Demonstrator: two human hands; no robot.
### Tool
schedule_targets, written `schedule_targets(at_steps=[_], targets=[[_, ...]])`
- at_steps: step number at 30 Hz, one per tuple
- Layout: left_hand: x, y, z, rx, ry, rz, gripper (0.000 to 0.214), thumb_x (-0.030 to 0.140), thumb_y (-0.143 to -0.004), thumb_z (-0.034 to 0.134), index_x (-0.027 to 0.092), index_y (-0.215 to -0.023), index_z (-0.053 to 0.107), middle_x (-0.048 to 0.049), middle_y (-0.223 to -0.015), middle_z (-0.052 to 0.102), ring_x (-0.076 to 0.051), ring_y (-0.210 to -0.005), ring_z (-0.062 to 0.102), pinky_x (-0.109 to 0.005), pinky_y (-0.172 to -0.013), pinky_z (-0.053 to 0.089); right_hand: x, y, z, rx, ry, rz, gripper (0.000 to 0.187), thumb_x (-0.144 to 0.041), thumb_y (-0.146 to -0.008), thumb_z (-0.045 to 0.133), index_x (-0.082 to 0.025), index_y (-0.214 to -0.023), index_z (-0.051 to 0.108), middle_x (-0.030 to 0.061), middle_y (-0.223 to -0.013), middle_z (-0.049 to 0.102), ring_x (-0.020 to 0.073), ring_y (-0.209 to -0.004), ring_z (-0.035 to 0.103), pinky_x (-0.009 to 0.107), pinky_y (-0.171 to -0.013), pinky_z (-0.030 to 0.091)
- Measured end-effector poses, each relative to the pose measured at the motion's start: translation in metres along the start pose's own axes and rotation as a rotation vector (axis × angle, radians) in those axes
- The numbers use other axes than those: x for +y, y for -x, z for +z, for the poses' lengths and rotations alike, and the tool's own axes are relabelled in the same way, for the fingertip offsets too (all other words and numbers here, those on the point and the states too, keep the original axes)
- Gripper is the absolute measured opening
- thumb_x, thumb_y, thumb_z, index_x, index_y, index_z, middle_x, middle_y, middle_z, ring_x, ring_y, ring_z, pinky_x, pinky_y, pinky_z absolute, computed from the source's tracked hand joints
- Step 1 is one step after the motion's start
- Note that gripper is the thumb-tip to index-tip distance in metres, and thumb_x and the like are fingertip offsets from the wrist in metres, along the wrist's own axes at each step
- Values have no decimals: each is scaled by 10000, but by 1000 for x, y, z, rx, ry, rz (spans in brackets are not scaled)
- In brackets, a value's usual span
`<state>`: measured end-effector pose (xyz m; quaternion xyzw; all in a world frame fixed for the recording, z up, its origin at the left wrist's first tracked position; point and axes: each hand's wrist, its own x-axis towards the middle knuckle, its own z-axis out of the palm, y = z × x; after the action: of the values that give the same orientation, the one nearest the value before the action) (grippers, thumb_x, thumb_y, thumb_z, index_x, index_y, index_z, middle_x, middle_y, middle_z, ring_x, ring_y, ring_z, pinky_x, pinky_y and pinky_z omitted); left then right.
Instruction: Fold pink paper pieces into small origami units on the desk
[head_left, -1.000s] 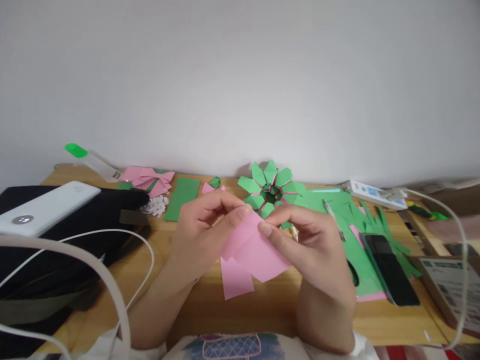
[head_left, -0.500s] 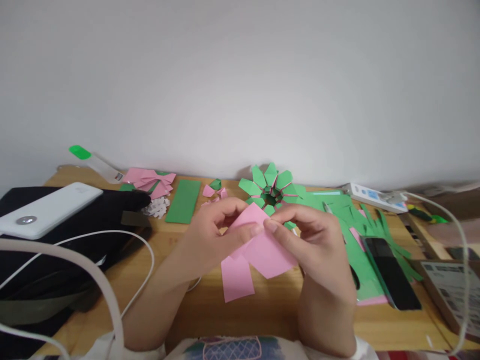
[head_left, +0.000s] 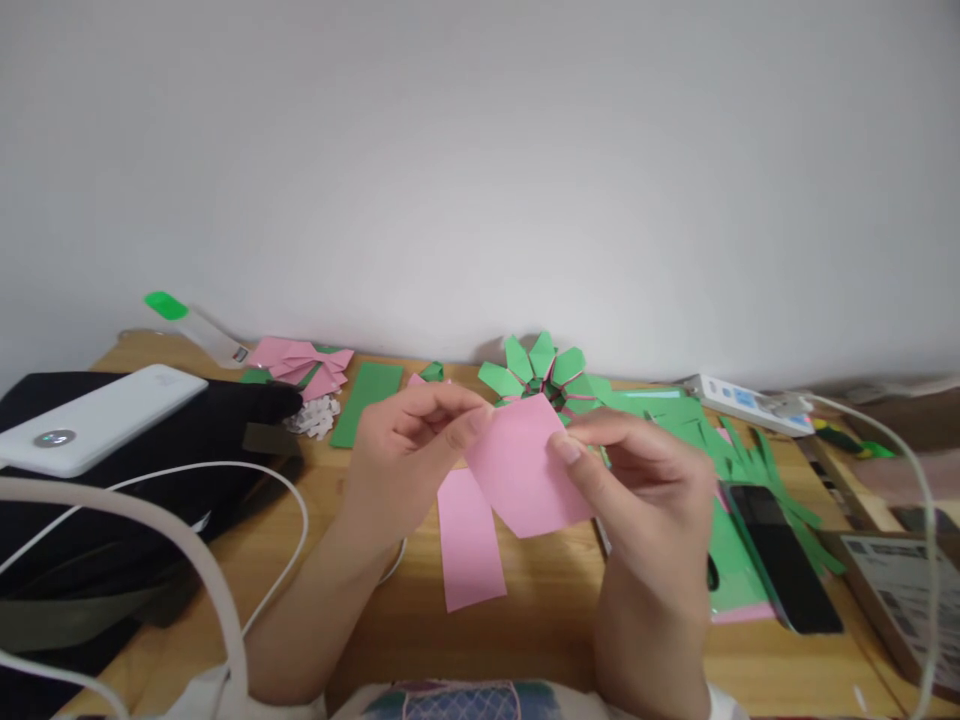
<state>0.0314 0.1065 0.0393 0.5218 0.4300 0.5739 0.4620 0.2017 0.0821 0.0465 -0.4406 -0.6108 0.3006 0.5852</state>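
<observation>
A pink sheet of paper (head_left: 525,470) is held up in front of me between both hands. My left hand (head_left: 420,450) pinches its upper left corner between thumb and fingers. On the opposite edge, my right hand (head_left: 637,490) grips it with the thumb on the near face. Below, a pink paper strip (head_left: 471,550) lies on the wooden table, its top end partly hidden behind my left hand. Behind the sheet sits a ring of folded green and pink paper (head_left: 543,360), its lower part covered.
To the left are a white power bank (head_left: 101,415) on black cloth, a green paper rectangle (head_left: 367,400) and folded pink pieces (head_left: 304,360). A phone (head_left: 784,560), green scraps (head_left: 757,470) and a power strip (head_left: 750,400) are on the right. White cables (head_left: 225,610) cross the left side.
The pink sheet has been turned and now shows a broader, flatter face. My left hand has shifted a little left and up, to its corner. More of the strip below is visible.
</observation>
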Motion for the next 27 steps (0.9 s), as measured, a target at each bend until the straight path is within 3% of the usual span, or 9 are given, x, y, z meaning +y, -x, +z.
schedule_targets(at_steps=[6,11,19,27], targets=[[5,7,-1,43,-138,218,72,191,-839,666,210,-779,700,34,-686,699,-90,-591,610,-179,-529,492,-1,-1,3,10,-3,-183,201,-50,-804,665,-244,-826,708,-37,-691,662,115,-669,599,263,-628,464],[10,9,-6,-20,-366,462,123,114,-871,612,219,-839,667,45,-759,720,-97,-665,651,-201,-633,507,-3,-3,-2,-123,87,-171,177,-62,-816,645,-234,-835,678,-22,-720,657,134,-703,604,281,-645,465],[15,7,2,-279,-564,420,172,77,-871,545,184,-757,618,55,-714,701,-78,-648,631,-173,-630,481,-4,-7,-6,-202,242,-219,169,-84,-819,655,-239,-884,646,-35,-800,695,115,-763,636,252,-716,510],[9,6,2,-360,-623,462,175,97,-902,513,191,-816,633,31,-744,710,-108,-690,642,-207,-667,485,-6,-10,-14,-245,387,-284,96,-125,-824,666,-219,-819,647,-26,-746,712,111,-665,644,262,-636,511]])
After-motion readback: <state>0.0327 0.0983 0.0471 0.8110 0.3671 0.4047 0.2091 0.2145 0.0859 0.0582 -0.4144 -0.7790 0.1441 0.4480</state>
